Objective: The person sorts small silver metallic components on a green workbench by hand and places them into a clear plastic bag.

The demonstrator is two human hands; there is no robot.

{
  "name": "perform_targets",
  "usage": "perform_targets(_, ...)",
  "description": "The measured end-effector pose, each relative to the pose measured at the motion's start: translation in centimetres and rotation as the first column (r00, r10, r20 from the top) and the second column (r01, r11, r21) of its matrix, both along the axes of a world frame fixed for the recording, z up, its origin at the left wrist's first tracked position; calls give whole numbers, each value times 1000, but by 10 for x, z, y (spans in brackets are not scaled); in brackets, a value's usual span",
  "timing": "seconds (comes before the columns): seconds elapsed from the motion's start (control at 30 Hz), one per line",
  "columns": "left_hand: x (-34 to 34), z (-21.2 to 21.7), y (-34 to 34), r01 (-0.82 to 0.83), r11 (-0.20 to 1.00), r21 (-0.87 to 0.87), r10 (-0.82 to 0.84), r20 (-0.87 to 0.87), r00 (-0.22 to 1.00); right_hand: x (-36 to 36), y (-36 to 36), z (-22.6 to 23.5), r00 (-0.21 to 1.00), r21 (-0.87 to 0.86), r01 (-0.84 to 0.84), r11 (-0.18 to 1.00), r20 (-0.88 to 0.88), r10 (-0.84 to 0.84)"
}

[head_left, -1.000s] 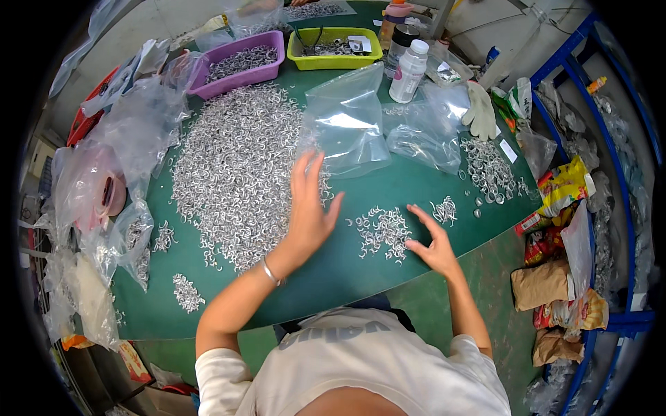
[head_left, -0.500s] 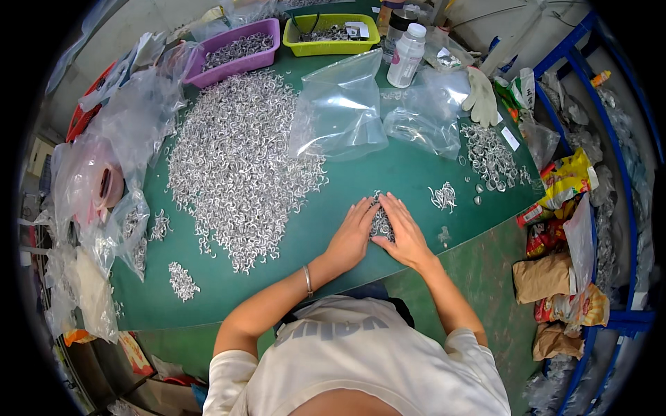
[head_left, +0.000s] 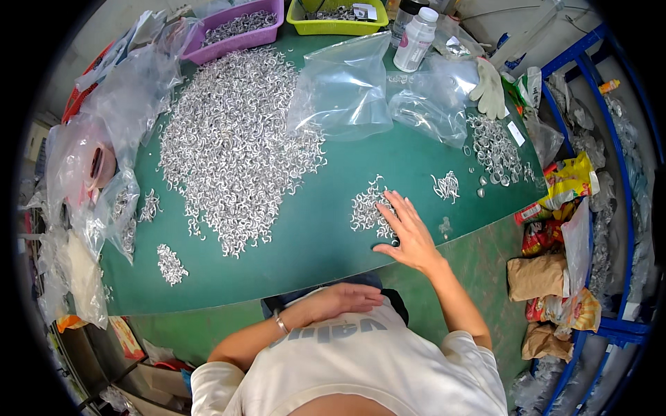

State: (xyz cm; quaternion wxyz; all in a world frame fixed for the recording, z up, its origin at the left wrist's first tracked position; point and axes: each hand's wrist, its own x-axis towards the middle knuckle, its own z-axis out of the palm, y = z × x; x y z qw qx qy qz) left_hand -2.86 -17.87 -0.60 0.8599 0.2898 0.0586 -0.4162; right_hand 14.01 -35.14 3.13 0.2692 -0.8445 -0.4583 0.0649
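My right hand (head_left: 411,237) is spread at the right side of a small pile of curved silver metal pieces (head_left: 366,208), its fingertips at the pile's edge. My left hand (head_left: 345,299) is off the table, held low against my shirt with its fingers stretched out and slightly blurred; nothing shows in it. A much larger heap of similar hook-shaped pieces (head_left: 232,145) covers the left middle of the green table (head_left: 305,253). To the right of my right hand lies a little cluster of thin curved pieces (head_left: 445,186).
Smaller clusters (head_left: 171,265) lie front left. Ring-shaped pieces (head_left: 494,149), a glove (head_left: 490,90) and clear plastic bags (head_left: 343,90) lie toward the right and back. A purple basket (head_left: 201,52), a yellow-green basket (head_left: 338,26) and a white bottle (head_left: 416,41) line the far edge. Blue shelving (head_left: 595,76) stands right.
My left hand has pulled back from the small pile toward my body. My right hand has opened out beside the pile, which now lies spread and uncovered. The view has shifted slightly.
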Motion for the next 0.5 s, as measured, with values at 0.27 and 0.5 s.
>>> perform_targets(0.27, 39, -49, -39, -191, 964, -187, 126, -312, 942, -38, 5, -11, 981, 53, 183, 982, 59, -186)
perform_targets(0.5, 45, -74, -48, -249, 912, -325, 175, -241, 955, -43, 12, -14, 960, 122, 264, 957, 64, -273)
